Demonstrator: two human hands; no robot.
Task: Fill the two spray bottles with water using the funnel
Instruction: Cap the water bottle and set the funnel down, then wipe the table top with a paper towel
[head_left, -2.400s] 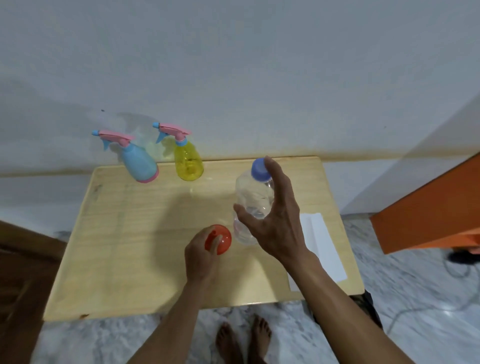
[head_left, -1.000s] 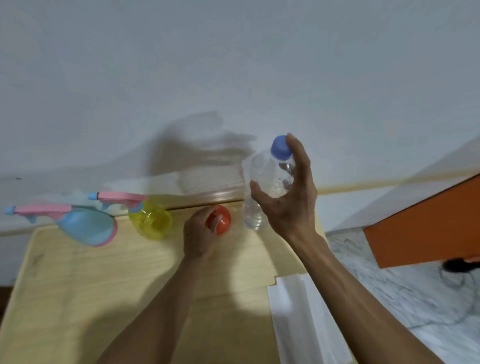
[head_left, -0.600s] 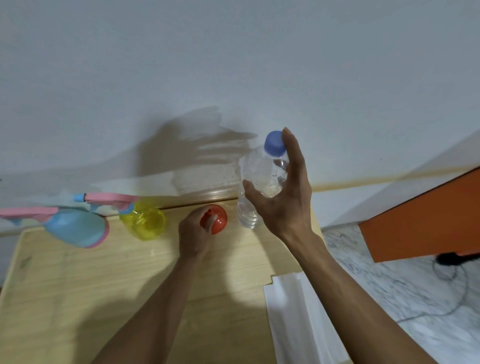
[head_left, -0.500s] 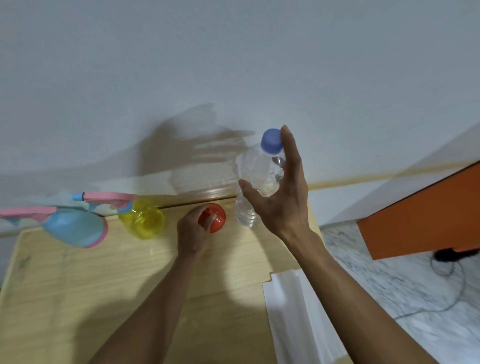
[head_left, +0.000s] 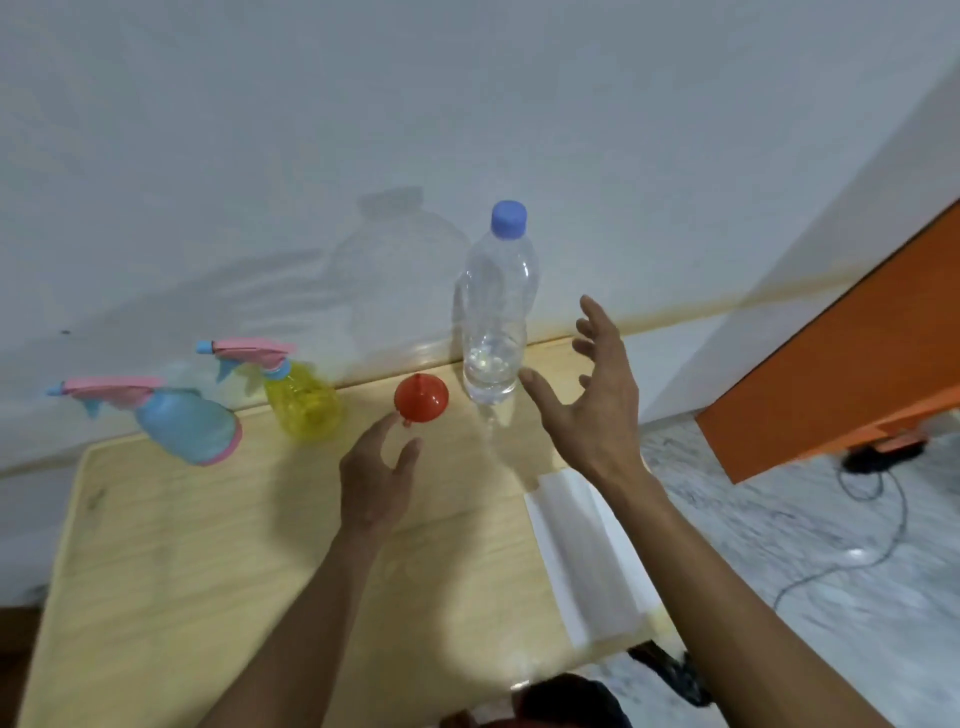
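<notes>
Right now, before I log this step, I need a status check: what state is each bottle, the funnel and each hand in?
Water bottle: upright on the table, blue cap on, released.
Funnel: wide end down, spout up, not held.
Yellow spray bottle: sprayer head on.
Blue spray bottle: sprayer head on.
Left hand: open, empty, just short of the funnel.
Right hand: open, empty, beside the water bottle.

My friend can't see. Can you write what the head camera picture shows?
Two open hands, left hand and right hand, hover over a wooden table near an upright capped water bottle and a red funnel. A yellow spray bottle and a blue spray bottle stand further left.
</notes>
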